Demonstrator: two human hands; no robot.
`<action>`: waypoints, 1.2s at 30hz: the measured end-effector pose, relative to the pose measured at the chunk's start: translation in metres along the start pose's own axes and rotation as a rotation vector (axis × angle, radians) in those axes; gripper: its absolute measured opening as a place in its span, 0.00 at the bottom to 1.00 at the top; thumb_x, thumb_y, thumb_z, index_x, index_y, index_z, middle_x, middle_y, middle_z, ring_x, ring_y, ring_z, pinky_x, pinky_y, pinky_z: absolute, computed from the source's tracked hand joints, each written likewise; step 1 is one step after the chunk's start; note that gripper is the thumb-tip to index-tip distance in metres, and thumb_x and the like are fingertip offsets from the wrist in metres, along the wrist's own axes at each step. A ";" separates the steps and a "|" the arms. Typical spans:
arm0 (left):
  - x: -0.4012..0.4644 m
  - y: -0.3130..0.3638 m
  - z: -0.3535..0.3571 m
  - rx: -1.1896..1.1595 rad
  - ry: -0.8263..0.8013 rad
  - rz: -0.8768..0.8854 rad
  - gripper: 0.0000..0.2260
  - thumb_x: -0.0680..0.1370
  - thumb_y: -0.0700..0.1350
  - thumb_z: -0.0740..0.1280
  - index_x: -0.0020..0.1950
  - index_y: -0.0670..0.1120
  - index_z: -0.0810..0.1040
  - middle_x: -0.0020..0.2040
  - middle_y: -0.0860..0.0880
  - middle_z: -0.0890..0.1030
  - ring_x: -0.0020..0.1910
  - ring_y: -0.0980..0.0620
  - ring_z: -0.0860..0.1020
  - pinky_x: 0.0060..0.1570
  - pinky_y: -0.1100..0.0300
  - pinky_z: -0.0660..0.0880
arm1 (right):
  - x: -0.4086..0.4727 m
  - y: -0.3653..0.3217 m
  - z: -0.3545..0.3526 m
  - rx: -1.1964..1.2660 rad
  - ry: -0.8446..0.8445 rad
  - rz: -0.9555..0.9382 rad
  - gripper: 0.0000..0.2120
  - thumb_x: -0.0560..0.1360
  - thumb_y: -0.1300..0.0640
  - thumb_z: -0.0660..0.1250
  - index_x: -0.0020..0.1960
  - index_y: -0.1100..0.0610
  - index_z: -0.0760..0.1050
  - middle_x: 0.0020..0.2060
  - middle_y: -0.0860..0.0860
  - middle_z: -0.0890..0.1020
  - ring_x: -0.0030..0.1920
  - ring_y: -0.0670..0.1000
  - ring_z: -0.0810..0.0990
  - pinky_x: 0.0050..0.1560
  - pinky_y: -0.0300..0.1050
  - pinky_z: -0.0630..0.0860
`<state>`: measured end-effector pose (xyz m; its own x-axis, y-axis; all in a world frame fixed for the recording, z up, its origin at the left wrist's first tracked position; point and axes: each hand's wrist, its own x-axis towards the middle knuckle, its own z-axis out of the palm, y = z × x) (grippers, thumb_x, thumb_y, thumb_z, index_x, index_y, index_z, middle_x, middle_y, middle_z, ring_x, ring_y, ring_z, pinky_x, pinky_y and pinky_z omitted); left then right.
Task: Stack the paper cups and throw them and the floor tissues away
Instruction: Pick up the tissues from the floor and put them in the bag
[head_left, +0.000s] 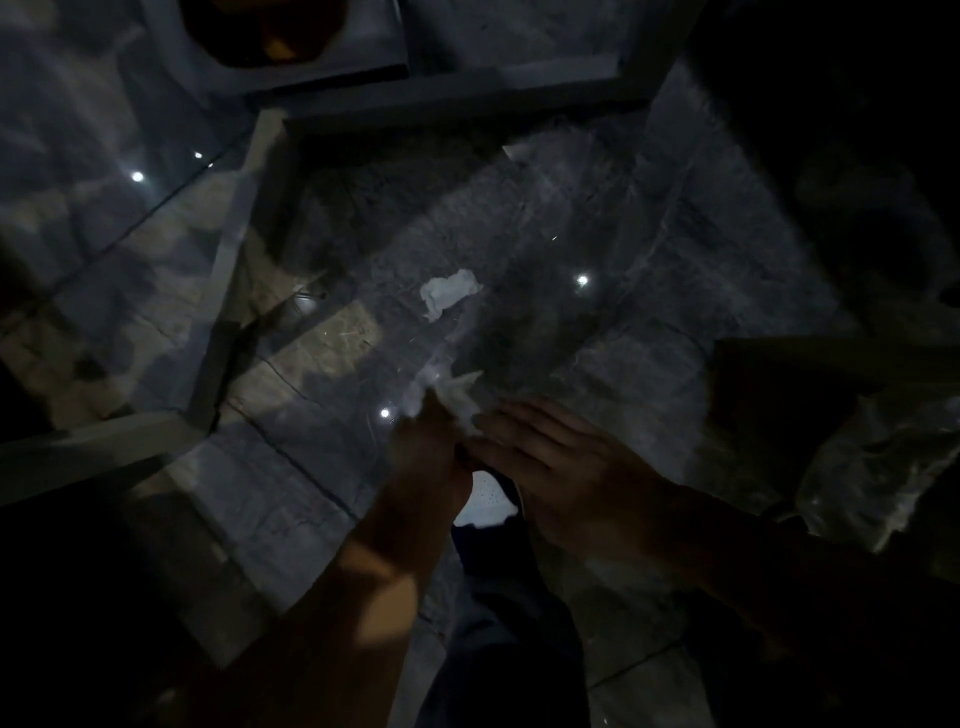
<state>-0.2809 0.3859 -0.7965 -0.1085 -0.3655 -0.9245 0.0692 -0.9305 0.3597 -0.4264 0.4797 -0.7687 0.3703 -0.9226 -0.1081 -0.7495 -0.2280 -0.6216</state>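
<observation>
head view, light: very dim and blurred, so small things on the floor (649, 249) are hard to make out; no paper cups can be told apart anywhere.
head view, left hand: the left hand (428, 441) is low over the floor, fingers bunched together and clamped on a crumpled tissue (457, 397) that sticks out above the knuckles.
head view, right hand: the right hand (550, 457) lies just beside it, fingers straight and slightly apart, flat, holding nothing that shows; its fingertips reach the held tissue's edge.
head view, task's thing: a second tissue (447, 293) lies loose on the floor, farther from the person than the hands, near the middle of the marbled tile and well apart from the table frame (244, 249) at the left.
head view, shoe: a pale shoe (488, 501) shows between the wrists, close under the hands.
risk, missed piece: in this light the white scrap could be confused with the bright ceiling-lamp reflections, so a piece may be left behind.
risk, dropped wad: the held tissue is gripped only at its lower part; reaching for the second one with the same hand could let it slip out.
risk, footing: a glossy floor and a forward lean might let the shoe slide or tread on a tissue.
risk, frame: a hand sweeping left in the dark could knock the table frame.
</observation>
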 end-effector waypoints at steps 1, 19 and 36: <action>0.005 -0.002 -0.004 -0.018 0.070 -0.024 0.12 0.84 0.51 0.54 0.54 0.47 0.75 0.50 0.50 0.78 0.46 0.54 0.78 0.40 0.64 0.80 | 0.004 0.004 0.001 -0.003 -0.016 0.034 0.29 0.71 0.61 0.66 0.71 0.59 0.66 0.70 0.58 0.72 0.71 0.57 0.69 0.73 0.55 0.61; -0.004 0.023 -0.041 -0.284 0.229 0.098 0.12 0.84 0.46 0.56 0.44 0.47 0.74 0.39 0.49 0.77 0.20 0.60 0.71 0.17 0.70 0.66 | 0.150 0.095 0.068 -0.234 -0.451 0.387 0.39 0.74 0.50 0.63 0.77 0.49 0.44 0.78 0.58 0.39 0.75 0.66 0.37 0.71 0.72 0.49; -0.092 0.015 0.061 -0.187 0.156 -0.045 0.18 0.83 0.56 0.56 0.37 0.48 0.70 0.30 0.51 0.68 0.23 0.54 0.67 0.19 0.69 0.64 | -0.007 0.047 -0.043 0.042 -0.156 0.347 0.32 0.70 0.58 0.52 0.74 0.66 0.58 0.73 0.63 0.64 0.72 0.64 0.63 0.72 0.60 0.63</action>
<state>-0.3302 0.4041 -0.6988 0.0379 -0.3019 -0.9526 0.2512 -0.9198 0.3015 -0.4882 0.4618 -0.7637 0.1803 -0.8835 -0.4323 -0.8231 0.1051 -0.5581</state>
